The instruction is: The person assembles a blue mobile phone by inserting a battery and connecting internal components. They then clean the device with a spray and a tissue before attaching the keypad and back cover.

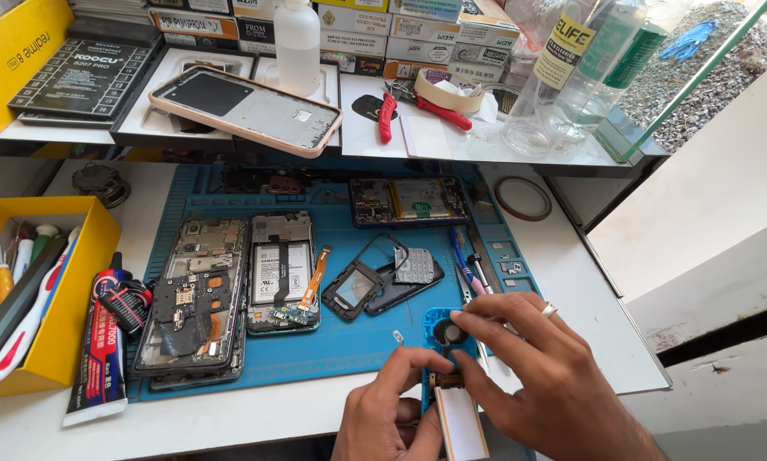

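My left hand and my right hand meet at the mat's front edge over a small opened blue phone. The left thumb and forefinger pinch its lower part beside a white rectangular piece. Fingertips of the right hand, which wears a ring, press on a round black part at the phone's top. Both hands grip the phone.
The blue work mat carries two opened smartphones, a third phone at the back, black frame pieces and small tools. A yellow tool box and glue tube lie left. A shelf with bottles and red pliers rises behind.
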